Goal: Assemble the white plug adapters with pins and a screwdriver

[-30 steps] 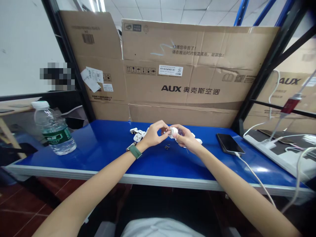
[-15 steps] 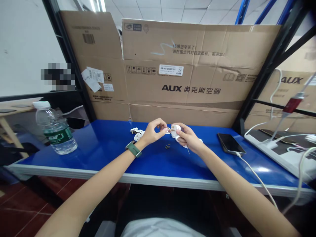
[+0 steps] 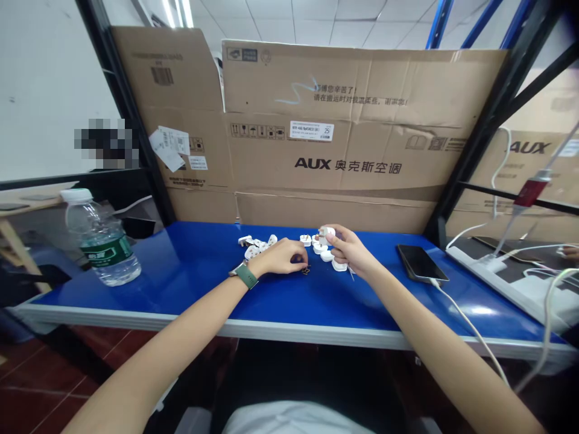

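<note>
Head view: the person's right hand [image 3: 351,252] is raised a little above the blue desk [image 3: 181,271], toward its back edge. Its fingers [image 3: 335,239] are closed around a white plug [image 3: 326,232], pinched between thumb and forefinger so that the plug sticks out above the hand. The left hand [image 3: 280,258] lies low on the desk just left of it, palm down, with its fingers [image 3: 296,259] curled loosely toward the surface. Their tips are at some small dark pieces [image 3: 306,270] on the desk, but whether they have hold of one cannot be made out. A green watch [image 3: 246,275] sits on the left wrist.

More white plugs lie loose on the desk around both hands. One cluster [image 3: 254,245] is behind the left hand, a single plug [image 3: 306,240] lies between the hands, and a few more [image 3: 322,250] rest just below the right hand's thumb.

A black phone [image 3: 420,263] lies flat to the right of the right hand, with a white cable [image 3: 470,325] running from it toward the front edge. Farther right is a white power strip [image 3: 511,283]. A water bottle [image 3: 102,241] with a green label stands upright near the desk's left end, well apart from the hands. Big cardboard boxes [image 3: 353,132] stand along the back of the desk.
</note>
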Action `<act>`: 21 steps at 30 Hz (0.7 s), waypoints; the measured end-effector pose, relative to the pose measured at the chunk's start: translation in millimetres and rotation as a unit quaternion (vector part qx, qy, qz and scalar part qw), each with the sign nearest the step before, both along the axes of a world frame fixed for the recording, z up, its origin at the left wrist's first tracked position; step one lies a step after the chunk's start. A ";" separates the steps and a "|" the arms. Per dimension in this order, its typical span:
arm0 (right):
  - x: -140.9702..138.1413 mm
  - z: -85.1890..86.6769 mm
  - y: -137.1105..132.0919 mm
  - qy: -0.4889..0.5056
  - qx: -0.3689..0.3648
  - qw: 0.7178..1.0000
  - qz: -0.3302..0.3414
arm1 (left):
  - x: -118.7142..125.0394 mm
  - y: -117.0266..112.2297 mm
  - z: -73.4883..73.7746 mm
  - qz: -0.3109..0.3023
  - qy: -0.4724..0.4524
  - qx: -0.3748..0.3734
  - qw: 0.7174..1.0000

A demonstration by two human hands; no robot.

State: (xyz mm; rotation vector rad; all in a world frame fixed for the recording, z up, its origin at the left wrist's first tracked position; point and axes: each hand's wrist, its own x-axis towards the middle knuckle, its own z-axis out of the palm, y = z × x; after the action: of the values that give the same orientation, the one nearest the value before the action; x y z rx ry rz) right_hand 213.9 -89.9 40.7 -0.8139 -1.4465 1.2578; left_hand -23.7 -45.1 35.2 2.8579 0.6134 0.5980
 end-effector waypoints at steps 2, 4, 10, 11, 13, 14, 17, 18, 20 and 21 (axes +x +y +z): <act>0.9 -4.3 3.4 -0.070 0.037 0.997 -0.024 | -0.4 1.7 -0.4 -0.003 0.008 0.000 1.000; 1.8 -8.7 7.7 -0.161 0.113 0.978 -0.072 | -2.0 3.2 0.6 0.007 -0.005 0.004 1.000; -2.0 -18.2 13.3 -0.357 0.260 0.887 -0.133 | -3.1 1.9 4.6 0.042 -0.144 -0.102 0.983; -3.3 -18.8 12.6 -0.366 0.262 0.884 -0.128 | -1.6 1.7 3.3 0.032 -0.156 -0.134 0.978; -5.6 -19.3 10.8 -0.371 0.262 0.882 -0.122 | 2.4 2.4 -1.2 0.016 -0.183 -0.184 0.966; -6.6 -19.3 10.0 -0.369 0.263 0.883 -0.122 | 4.6 3.4 -4.0 0.013 -0.204 -0.202 0.958; -9.3 -19.1 8.7 -0.360 0.262 0.886 -0.128 | 9.3 7.6 -10.6 0.005 -0.255 -0.245 0.935; -10.2 -19.0 8.6 -0.357 0.261 0.887 -0.129 | 10.1 8.9 -11.5 0.006 -0.265 -0.256 0.929; -12.0 -18.6 8.4 -0.346 0.261 0.891 -0.135 | 10.7 10.6 -11.1 0.012 -0.279 -0.273 0.920; -12.9 -18.2 8.1 -0.338 0.260 0.893 -0.139 | 10.7 10.8 -9.9 0.014 -0.284 -0.279 0.917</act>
State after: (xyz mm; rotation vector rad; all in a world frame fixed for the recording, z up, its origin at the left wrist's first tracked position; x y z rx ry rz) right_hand 201.0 -81.8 22.5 -1.0828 -2.0033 0.3152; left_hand -12.9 -34.3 25.3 2.0148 0.5948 1.0103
